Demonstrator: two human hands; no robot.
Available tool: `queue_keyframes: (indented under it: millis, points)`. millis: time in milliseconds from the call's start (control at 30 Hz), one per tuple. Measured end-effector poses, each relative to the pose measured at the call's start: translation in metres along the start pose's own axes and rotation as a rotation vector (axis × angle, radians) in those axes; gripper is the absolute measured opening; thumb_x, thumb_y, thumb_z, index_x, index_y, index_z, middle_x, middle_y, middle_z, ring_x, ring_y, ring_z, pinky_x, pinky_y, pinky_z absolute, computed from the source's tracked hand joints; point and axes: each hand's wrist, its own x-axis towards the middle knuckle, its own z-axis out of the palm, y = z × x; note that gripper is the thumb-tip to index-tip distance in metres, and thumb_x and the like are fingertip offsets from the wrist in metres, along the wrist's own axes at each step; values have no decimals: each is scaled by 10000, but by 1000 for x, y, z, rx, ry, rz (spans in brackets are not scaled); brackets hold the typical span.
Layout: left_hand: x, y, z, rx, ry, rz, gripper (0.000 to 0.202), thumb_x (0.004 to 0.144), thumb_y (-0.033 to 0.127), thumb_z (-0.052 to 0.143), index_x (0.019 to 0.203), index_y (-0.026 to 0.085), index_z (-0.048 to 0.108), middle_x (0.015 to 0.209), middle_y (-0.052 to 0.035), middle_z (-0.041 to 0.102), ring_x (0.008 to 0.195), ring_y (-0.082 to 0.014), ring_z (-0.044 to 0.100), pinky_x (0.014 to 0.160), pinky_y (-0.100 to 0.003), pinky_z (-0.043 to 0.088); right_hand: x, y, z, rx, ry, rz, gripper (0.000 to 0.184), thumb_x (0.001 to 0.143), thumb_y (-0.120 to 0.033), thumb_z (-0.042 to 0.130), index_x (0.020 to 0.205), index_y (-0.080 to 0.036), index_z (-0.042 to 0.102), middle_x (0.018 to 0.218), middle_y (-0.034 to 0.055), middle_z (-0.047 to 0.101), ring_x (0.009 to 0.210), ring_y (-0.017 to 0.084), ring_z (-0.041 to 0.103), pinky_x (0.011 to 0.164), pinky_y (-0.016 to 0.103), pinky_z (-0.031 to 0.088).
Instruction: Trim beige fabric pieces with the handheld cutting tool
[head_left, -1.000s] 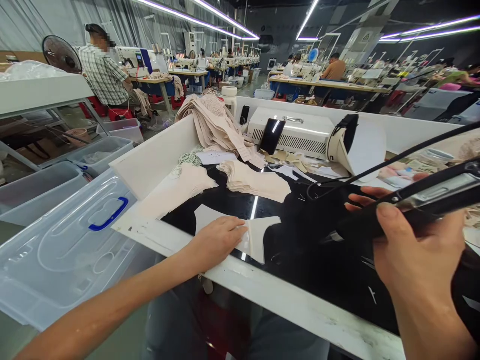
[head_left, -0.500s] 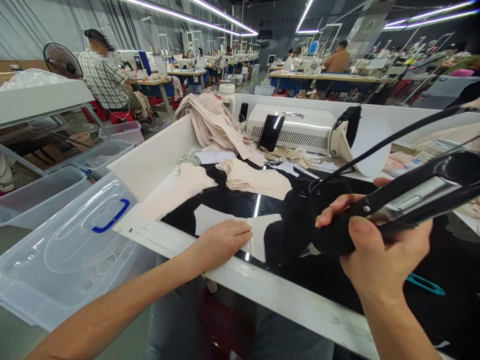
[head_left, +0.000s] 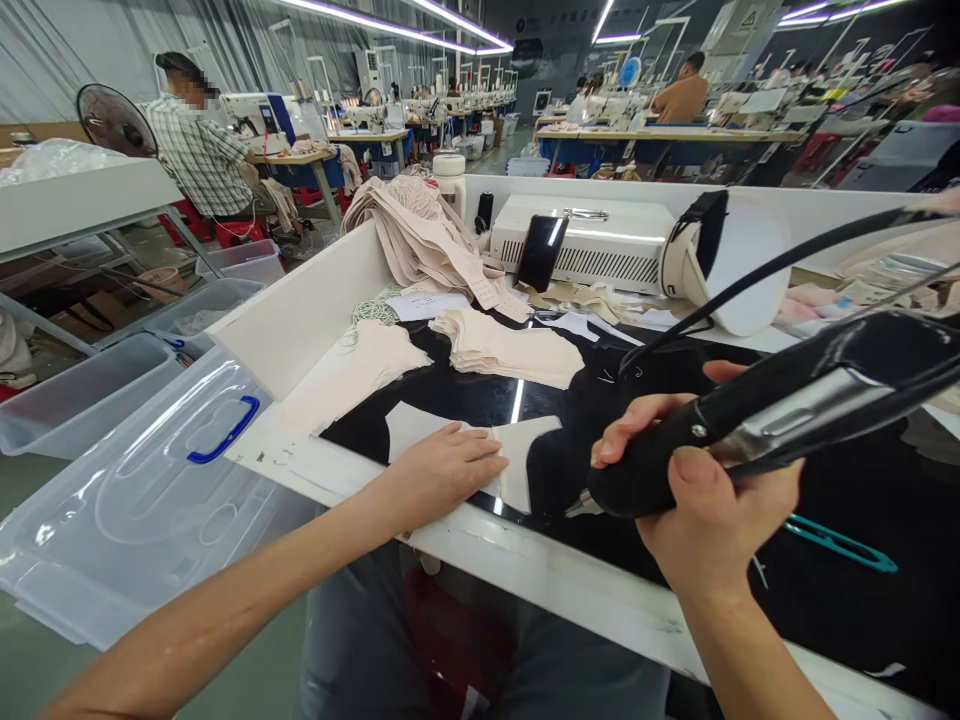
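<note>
We laid our left hand (head_left: 442,475) flat, fingers close together, on a pale cut piece (head_left: 516,478); our right hand (head_left: 709,510) gripped a black tool (head_left: 637,468) to its right. Left of both hands stood a clear lidded box (head_left: 150,500), contents indistinct; beyond it, an open bin (head_left: 238,290) held something whitish, perhaps plastic.

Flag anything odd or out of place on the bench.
Mild clutter only: scraps lie strewn before the white vented box, unlike the stacked fabric nearby; a stray white sliver lies on the black surface, lower right.
</note>
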Motion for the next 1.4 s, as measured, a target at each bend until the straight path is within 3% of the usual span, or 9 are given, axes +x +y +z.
queue_keyframes:
  millis: [133,267,633,933,1200,1400]
  points:
    - [9,16,-11,-4,59,54,207,1182,205,585,1298,160,751,1324,-137,804,1278,-248,770,1211,-439,598,-4,-1,1,6,-12,18,609,813,-521,993,1304,-351,675,829,-63,739,547,178,686,536,350,604]
    - [18,27,-13,0,-2,170,176,1140,103,600,1113,175,758,1105,-82,803,1124,-219,774,1122,-366,625,-8,0,4,27,-21,7,569,849,-514,970,1316,-360,682,835,-59,729,568,174,680,542,344,596]
    - [26,30,-7,41,-66,201,245,1091,1,580,1016,187,721,1024,-71,782,1024,-224,745,1021,-368,628,-17,3,13,47,1,34,584,854,-530,951,1331,-359,661,834,-44,723,547,189,670,511,362,591]
    - [23,33,2,-18,11,48,195,1145,149,596,1000,166,726,1022,-69,784,983,-218,762,946,-353,639,-22,9,19,48,-20,-5,443,924,-517,905,1245,-326,667,849,-52,731,582,164,669,532,324,599]
    - [23,29,3,-69,43,52,182,1152,181,627,1013,165,743,1043,-55,813,977,-201,781,947,-331,650,-22,22,23,131,-31,-105,518,933,-384,919,1387,-321,679,859,-42,757,567,144,672,542,312,630]
    - [23,28,6,-92,47,39,222,1175,215,602,1027,175,761,1059,-63,828,993,-195,796,959,-323,653,-23,24,27,84,31,-137,502,926,-432,908,1350,-314,666,845,-45,738,552,150,664,525,317,619]
